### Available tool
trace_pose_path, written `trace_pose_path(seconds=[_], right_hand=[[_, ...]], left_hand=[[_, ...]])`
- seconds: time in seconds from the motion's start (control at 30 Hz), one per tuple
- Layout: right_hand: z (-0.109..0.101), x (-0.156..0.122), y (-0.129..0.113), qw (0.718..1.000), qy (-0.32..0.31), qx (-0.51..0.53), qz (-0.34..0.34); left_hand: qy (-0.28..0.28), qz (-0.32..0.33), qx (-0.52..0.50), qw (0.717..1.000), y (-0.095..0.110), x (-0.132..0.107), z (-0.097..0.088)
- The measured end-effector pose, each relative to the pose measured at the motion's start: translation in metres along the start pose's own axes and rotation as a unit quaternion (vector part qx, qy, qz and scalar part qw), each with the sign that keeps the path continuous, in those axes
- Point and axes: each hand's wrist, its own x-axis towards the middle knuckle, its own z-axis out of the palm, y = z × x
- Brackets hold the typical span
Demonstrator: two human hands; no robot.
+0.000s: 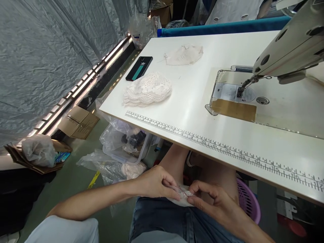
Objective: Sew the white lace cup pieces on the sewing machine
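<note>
Over my lap, my left hand [162,184] pinches the left side of a small white fabric piece [181,201] between thumb and fingers. My right hand [210,197] has its thumb and fingertips closed on the right side of the same piece. A thin dark reddish line, perhaps thread, runs across the cloth between the two hands. Part of the piece is hidden behind my fingers. On the white table lie a pile of white lace [148,89] and a sheer, pale fabric piece [184,55] with loose threads at its edge.
A sewing machine [286,50] stands at the table's right. A black phone [139,68] lies by the lace. A printed ruler [202,137] follows the front edge of the table [182,101]. Below are a plastic bin [124,157], a purple basket [249,199] and a cardboard box [78,122].
</note>
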Motion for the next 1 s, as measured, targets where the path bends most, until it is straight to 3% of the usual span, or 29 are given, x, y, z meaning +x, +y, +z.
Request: trace_pose_path(seconds=[0.23, 0.43, 0.63, 0.8, 0.9, 0.93, 1.0], right_hand=[[-0.001, -0.001, 0.001, 1.0, 0.001, 0.013, -0.002], [0.002, -0.001, -0.002, 1.0, -0.014, 0.004, -0.011], [0.0, -0.006, -0.004, 0.999, -0.008, -0.022, -0.021], [-0.002, -0.002, 0.001, 0.999, -0.014, -0.032, -0.018], [0.001, -0.007, 0.0, 0.998, -0.001, -0.038, -0.043], [0.0, -0.011, -0.002, 0.997, 0.002, -0.048, -0.056], [-0.008, -0.02, -0.004, 0.993, 0.001, -0.086, -0.079]], left_hand=[[-0.012, -0.015, -0.03, 0.999, -0.001, 0.0, 0.0], [-0.049, -0.002, 0.008, 0.999, -0.002, 0.004, 0.005], [-0.034, -0.007, -0.029, 0.999, -0.006, 0.016, 0.013], [-0.026, -0.047, -0.093, 0.994, -0.01, 0.016, 0.014], [-0.011, -0.057, -0.045, 0.997, 0.002, 0.02, 0.017], [0.008, -0.037, -0.009, 0.999, 0.01, 0.026, 0.018], [-0.028, 0.029, 0.05, 0.998, 0.037, 0.049, 0.021]])
